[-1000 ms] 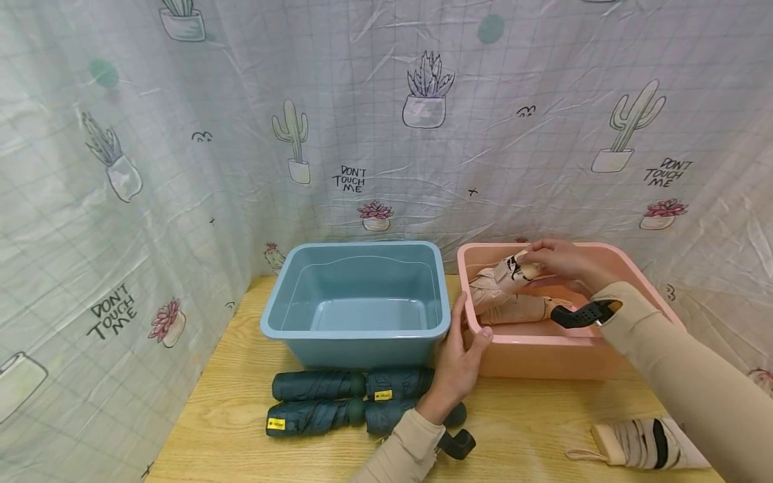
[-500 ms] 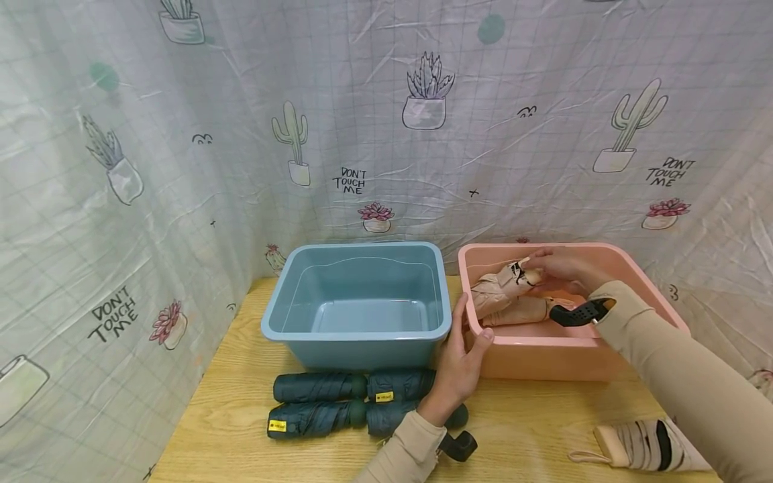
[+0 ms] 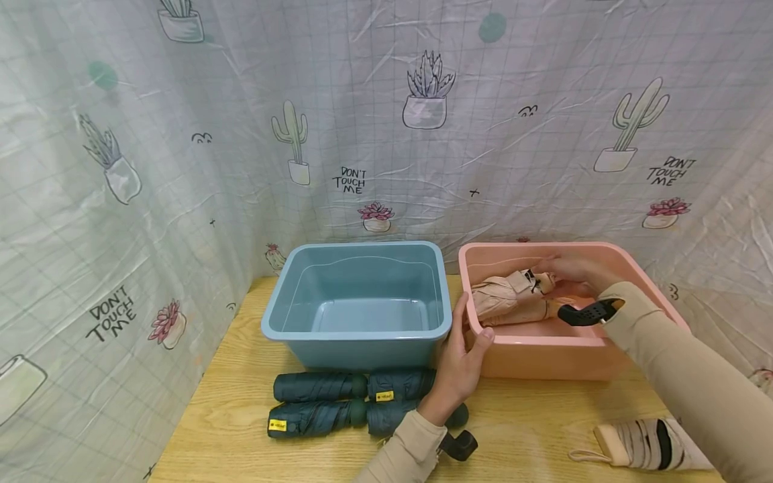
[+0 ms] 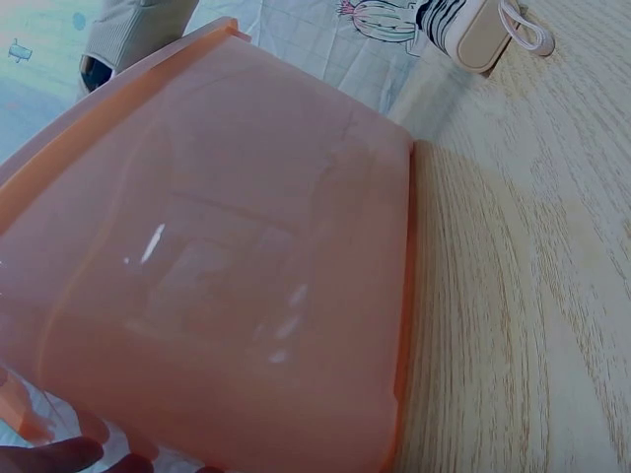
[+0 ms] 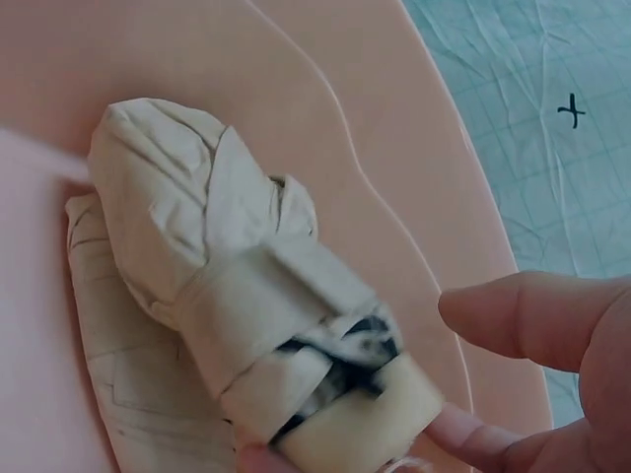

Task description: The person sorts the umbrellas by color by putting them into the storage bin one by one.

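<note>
In the head view, my left hand [image 3: 457, 367] rests against the near left corner of a pink plastic bin [image 3: 543, 341], thumb at the front rim and fingers along the left side. Inside the bin, a folded beige umbrella [image 3: 498, 295] lies slanted, partly over a second beige umbrella [image 3: 522, 312]. My right hand [image 3: 570, 270] is in the bin at the handle end of the upper one. The right wrist view shows the thumb [image 5: 523, 317] apart from this umbrella [image 5: 246, 305] and fingers beside its pale handle, partly hidden and blurred.
A blue bin [image 3: 362, 335] stands left of the pink one. Several dark teal folded umbrellas [image 3: 314, 417] lie in front of it, partly behind my left wrist. Another beige umbrella [image 3: 646, 443] lies at the table's right front. A patterned curtain [image 3: 386, 134] hangs behind.
My right hand has moved down and slightly right in the bin. The upper beige umbrella's handle end has lowered toward the other umbrella, and the thumb has come away. The left hand stays put.
</note>
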`<state>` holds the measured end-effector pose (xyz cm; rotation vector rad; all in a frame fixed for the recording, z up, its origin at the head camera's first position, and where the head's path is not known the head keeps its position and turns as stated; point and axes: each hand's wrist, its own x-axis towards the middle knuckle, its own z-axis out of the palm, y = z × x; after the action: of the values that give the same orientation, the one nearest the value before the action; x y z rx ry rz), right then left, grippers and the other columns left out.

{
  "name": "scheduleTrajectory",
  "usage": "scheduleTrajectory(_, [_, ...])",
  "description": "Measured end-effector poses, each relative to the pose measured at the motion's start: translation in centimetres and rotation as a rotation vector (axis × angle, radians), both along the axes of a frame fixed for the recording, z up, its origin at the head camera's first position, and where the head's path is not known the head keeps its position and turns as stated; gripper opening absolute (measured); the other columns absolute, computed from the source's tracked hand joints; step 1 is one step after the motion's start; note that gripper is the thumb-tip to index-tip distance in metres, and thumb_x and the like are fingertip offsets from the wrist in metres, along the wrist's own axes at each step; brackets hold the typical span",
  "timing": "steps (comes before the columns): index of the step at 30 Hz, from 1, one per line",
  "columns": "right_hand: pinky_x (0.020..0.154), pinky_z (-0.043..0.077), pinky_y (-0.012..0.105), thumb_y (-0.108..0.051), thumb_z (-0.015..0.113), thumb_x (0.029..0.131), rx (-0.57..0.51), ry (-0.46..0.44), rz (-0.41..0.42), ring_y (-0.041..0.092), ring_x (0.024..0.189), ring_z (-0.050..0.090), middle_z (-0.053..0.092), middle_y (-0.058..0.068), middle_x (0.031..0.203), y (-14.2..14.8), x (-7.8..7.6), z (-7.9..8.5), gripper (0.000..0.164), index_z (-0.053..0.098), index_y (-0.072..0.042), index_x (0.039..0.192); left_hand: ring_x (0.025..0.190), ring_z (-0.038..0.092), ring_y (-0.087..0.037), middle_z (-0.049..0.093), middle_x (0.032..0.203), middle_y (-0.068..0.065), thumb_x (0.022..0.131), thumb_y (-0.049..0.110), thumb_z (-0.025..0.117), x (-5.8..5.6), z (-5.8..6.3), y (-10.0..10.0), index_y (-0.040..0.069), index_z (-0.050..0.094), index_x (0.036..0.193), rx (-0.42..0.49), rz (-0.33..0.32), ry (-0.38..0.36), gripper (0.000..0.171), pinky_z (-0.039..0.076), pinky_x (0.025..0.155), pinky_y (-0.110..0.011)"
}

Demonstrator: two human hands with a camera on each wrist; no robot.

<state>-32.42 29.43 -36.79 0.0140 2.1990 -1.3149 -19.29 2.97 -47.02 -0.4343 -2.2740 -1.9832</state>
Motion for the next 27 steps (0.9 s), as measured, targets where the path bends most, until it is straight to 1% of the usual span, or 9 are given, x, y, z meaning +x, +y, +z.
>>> scheduleTrajectory(2, [0.108, 0.048, 0.053, -0.026, 0.042, 0.111, 0.006, -0.014, -0.015, 0.053, 0.144, 0.031, 0.006, 0.036, 0.164, 0.3, 0.2, 0.2, 0.069, 0.004, -0.003, 0.164, 0.145, 0.043, -0.015, 0.038, 0.162, 0.005, 0.101, 0.046, 0.056, 0.0, 0.0, 0.0, 0.042, 0.02, 0.162, -0.003, 0.002, 0.005, 0.071, 0.038, 0.118, -0.047])
scheduleTrajectory(4, [0.114, 0.039, 0.06, -0.029, 0.042, 0.111, 0.007, -0.021, -0.03, 0.057, 0.152, 0.005, -0.008, 0.033, 0.167, 0.5, 0.4, 0.3, 0.072, 0.001, -0.003, 0.164, 0.145, 0.042, -0.015, 0.037, 0.162, 0.006, 0.101, 0.046, 0.056, 0.0, 0.0, 0.0, 0.042, 0.02, 0.162, -0.003, 0.002, 0.007, 0.071, 0.038, 0.118, -0.047])
scheduleTrajectory(7, [0.116, 0.036, 0.06, -0.032, 0.038, 0.111, 0.053, -0.017, -0.018, 0.057, 0.151, 0.011, -0.003, 0.037, 0.165, 1.0, 0.6, 0.4, 0.074, -0.002, 0.002, 0.163, 0.145, 0.043, -0.015, 0.037, 0.163, 0.005, 0.101, 0.046, 0.056, 0.0, 0.0, 0.0, 0.041, 0.02, 0.162, -0.002, 0.004, 0.009, 0.072, 0.038, 0.118, -0.048])
scheduleTrajectory(11, [0.113, 0.041, 0.057, -0.033, 0.033, 0.112, 0.087, 0.001, 0.013, 0.058, 0.147, 0.025, 0.003, 0.041, 0.162, 1.7, 0.9, 0.5, 0.074, -0.007, 0.008, 0.16, 0.144, 0.044, -0.016, 0.039, 0.162, 0.0, 0.101, 0.046, 0.056, 0.0, 0.1, 0.0, 0.041, 0.02, 0.162, 0.016, -0.001, 0.014, 0.071, 0.038, 0.118, -0.052])
scheduleTrajectory(14, [0.111, 0.043, 0.057, -0.034, 0.033, 0.112, 0.082, 0.023, 0.023, 0.058, 0.144, 0.032, 0.007, 0.041, 0.162, 2.2, 1.3, 0.6, 0.073, -0.002, 0.008, 0.16, 0.144, 0.046, -0.019, 0.04, 0.162, -0.003, 0.101, 0.046, 0.056, 0.0, 0.1, 0.0, 0.04, 0.02, 0.162, 0.031, -0.012, 0.015, 0.072, 0.037, 0.117, -0.054])
scheduleTrajectory(19, [0.114, 0.039, 0.06, -0.039, 0.028, 0.112, 0.08, 0.059, 0.061, 0.057, 0.146, 0.03, 0.012, 0.039, 0.163, 2.7, 1.9, 0.9, 0.071, 0.006, 0.009, 0.16, 0.144, 0.045, -0.02, 0.038, 0.162, 0.0, 0.102, 0.045, 0.055, 0.0, 0.0, 0.1, 0.04, 0.019, 0.163, 0.028, -0.019, 0.012, 0.071, 0.037, 0.118, -0.052])
scheduleTrajectory(21, [0.112, 0.042, 0.058, -0.039, 0.03, 0.112, 0.06, 0.084, 0.036, 0.055, 0.141, 0.04, 0.019, 0.039, 0.162, 2.6, 2.0, 0.9, 0.071, 0.012, 0.01, 0.159, 0.144, 0.045, -0.018, 0.038, 0.162, 0.003, 0.102, 0.045, 0.055, 0.0, 0.0, 0.0, 0.041, 0.019, 0.162, 0.026, -0.017, 0.009, 0.071, 0.037, 0.118, -0.051])
scheduleTrajectory(24, [0.107, 0.048, 0.053, -0.038, 0.033, 0.112, 0.032, 0.123, 0.003, 0.04, 0.127, 0.06, 0.029, 0.039, 0.157, 2.5, 2.1, 1.0, 0.069, 0.018, 0.012, 0.156, 0.144, 0.045, -0.017, 0.039, 0.162, 0.003, 0.101, 0.046, 0.055, 0.1, 0.0, 0.0, 0.042, 0.019, 0.162, 0.027, -0.015, 0.008, 0.071, 0.038, 0.118, -0.051])
scheduleTrajectory(27, [0.099, 0.055, 0.047, -0.037, 0.04, 0.111, 0.009, 0.169, -0.031, 0.017, 0.109, 0.07, 0.053, 0.03, 0.143, 2.7, 2.6, 1.3, 0.067, 0.023, 0.013, 0.154, 0.144, 0.045, -0.016, 0.039, 0.162, 0.003, 0.101, 0.046, 0.055, 0.1, 0.0, 0.1, 0.042, 0.019, 0.162, 0.028, -0.014, 0.007, 0.071, 0.037, 0.118, -0.053])
